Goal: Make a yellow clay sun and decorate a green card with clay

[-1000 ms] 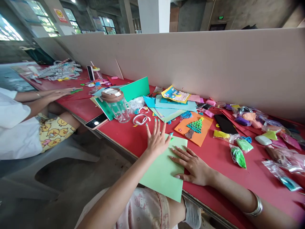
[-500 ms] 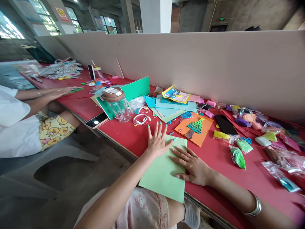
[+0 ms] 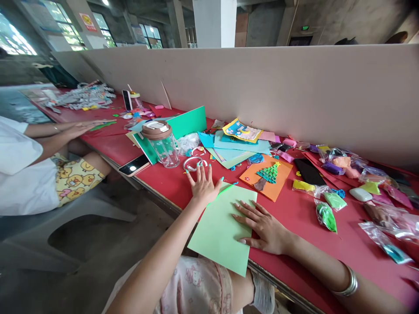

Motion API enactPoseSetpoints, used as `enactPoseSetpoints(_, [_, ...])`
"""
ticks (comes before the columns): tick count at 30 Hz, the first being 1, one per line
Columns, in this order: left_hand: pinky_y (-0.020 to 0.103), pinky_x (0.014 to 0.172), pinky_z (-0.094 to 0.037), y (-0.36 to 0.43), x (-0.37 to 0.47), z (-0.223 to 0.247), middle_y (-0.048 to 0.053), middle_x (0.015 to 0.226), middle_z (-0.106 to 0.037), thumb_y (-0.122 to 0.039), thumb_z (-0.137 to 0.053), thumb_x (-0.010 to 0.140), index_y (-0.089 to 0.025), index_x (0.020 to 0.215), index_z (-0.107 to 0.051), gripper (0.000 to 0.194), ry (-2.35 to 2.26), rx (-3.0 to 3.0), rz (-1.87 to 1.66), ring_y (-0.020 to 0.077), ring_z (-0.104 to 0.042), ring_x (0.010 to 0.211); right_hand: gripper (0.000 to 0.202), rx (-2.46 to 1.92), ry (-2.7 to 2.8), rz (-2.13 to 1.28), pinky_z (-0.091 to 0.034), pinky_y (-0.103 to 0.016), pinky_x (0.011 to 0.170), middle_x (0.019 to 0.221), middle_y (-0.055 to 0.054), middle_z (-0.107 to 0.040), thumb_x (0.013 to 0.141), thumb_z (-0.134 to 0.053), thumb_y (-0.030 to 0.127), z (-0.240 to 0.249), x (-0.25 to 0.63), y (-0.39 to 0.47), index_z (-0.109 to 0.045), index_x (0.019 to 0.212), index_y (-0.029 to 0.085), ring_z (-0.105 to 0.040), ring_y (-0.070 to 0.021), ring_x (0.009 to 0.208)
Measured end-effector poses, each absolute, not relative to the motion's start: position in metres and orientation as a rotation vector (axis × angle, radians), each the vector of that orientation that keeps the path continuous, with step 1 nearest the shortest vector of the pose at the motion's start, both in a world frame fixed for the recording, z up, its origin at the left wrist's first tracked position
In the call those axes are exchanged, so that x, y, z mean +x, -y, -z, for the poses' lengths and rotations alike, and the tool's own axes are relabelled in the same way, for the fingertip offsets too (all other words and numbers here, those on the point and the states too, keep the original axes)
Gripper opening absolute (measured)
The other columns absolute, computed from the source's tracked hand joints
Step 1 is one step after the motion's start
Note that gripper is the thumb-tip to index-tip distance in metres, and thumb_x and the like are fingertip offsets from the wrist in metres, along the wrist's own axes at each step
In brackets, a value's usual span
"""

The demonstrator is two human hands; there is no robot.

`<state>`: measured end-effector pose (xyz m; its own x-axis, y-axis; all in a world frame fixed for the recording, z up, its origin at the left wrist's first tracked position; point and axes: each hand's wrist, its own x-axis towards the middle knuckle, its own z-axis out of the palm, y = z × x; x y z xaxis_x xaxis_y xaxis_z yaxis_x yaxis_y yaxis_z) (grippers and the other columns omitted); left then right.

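A pale green sheet of paper point(image 3: 218, 237) lies at the front edge of the red table, its lower part over the edge. My left hand point(image 3: 203, 187) is by its upper left corner, fingers spread, beside a thin bright green strip point(image 3: 222, 191) along the sheet's top left. What the palm touches is hidden. My right hand point(image 3: 262, 226) rests flat on the sheet's right side, fingers apart. Just beyond the hands lies an orange card point(image 3: 276, 187) with a clay tree on it.
A lidded clear cup point(image 3: 166, 152) and a phone point(image 3: 134, 165) stand and lie to the left. Coloured papers point(image 3: 235, 144) are piled behind. Bagged clay point(image 3: 327, 216) covers the right. Another person's hands point(image 3: 81, 127) are at the far left.
My left hand has moved left and slightly down off the sheet's top, uncovering the bright green strip. The sheet has turned slightly. My right hand is almost unmoved.
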<state>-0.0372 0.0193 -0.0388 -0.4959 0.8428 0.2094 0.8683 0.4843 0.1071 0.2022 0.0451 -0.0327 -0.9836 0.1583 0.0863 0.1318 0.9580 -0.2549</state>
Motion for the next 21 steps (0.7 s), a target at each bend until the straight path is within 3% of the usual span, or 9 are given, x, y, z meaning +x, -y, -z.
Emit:
enactPoseSetpoints(4, [0.061, 0.107, 0.002, -0.017, -0.043, 0.033, 0.019, 0.148, -0.022, -0.047, -0.031, 0.089, -0.010, 0.142, -0.025, 0.065, 2.484, -1.552, 0.297, 0.0306, -0.011, 0.139, 0.061, -0.228, 3.025, -0.382, -0.015, -0.048, 0.112, 0.150, -0.006, -0.018, 0.089, -0.039, 0.055, 0.031, 0.202, -0.045, -0.033, 0.140, 0.022, -0.014, -0.0239, 0.138])
enactPoseSetpoints(6, [0.056, 0.109, -0.003, -0.016, -0.038, 0.029, 0.018, 0.148, -0.022, -0.046, -0.029, 0.090, -0.009, 0.141, -0.027, 0.063, 2.460, -1.646, 0.327, 0.0280, -0.012, 0.139, 0.061, -0.231, 3.037, -0.381, -0.015, -0.048, 0.112, 0.150, -0.006, -0.017, 0.089, -0.038, 0.055, 0.031, 0.203, -0.045, -0.033, 0.141, 0.023, -0.013, -0.0240, 0.138])
enactPoseSetpoints(9, [0.049, 0.111, -0.013, -0.013, -0.023, 0.030, 0.016, 0.150, -0.017, -0.054, -0.029, 0.088, -0.009, 0.142, -0.022, 0.071, 2.399, -2.006, 0.343, 0.0259, -0.010, 0.140, 0.060, -0.222, 3.040, -0.374, -0.014, -0.049, 0.112, 0.150, -0.006, -0.017, 0.089, -0.037, 0.055, 0.032, 0.203, -0.045, -0.033, 0.140, 0.023, -0.012, -0.0243, 0.139])
enactPoseSetpoints(11, [0.048, 0.112, -0.012, -0.012, -0.015, 0.034, 0.015, 0.150, -0.014, -0.059, -0.029, 0.086, -0.009, 0.143, -0.017, 0.077, 2.309, -2.199, 0.297, 0.0251, -0.006, 0.140, 0.060, -0.213, 3.037, -0.360, -0.013, -0.050, 0.112, 0.150, -0.006, -0.017, 0.089, -0.038, 0.054, 0.034, 0.203, -0.046, -0.033, 0.140, 0.022, -0.012, -0.0245, 0.138])
enactPoseSetpoints(16, [0.056, 0.110, -0.001, -0.015, -0.027, 0.040, 0.014, 0.151, -0.005, -0.063, -0.020, 0.087, -0.014, 0.145, -0.011, 0.077, 2.404, -2.096, 0.202, 0.0256, 0.003, 0.140, 0.060, -0.195, 3.021, -0.335, -0.014, -0.048, 0.112, 0.150, -0.006, -0.018, 0.089, -0.040, 0.052, 0.034, 0.203, -0.046, -0.031, 0.141, 0.023, -0.013, -0.0240, 0.138])
enactPoseSetpoints(21, [0.060, 0.108, -0.003, -0.020, -0.055, 0.039, 0.015, 0.151, -0.008, -0.063, -0.015, 0.088, -0.012, 0.145, -0.007, 0.077, 2.618, -1.835, 0.157, 0.0271, 0.002, 0.140, 0.060, -0.185, 3.004, -0.332, -0.014, -0.046, 0.113, 0.150, -0.005, -0.018, 0.089, -0.041, 0.051, 0.033, 0.203, -0.046, -0.031, 0.141, 0.023, -0.013, -0.0233, 0.139])
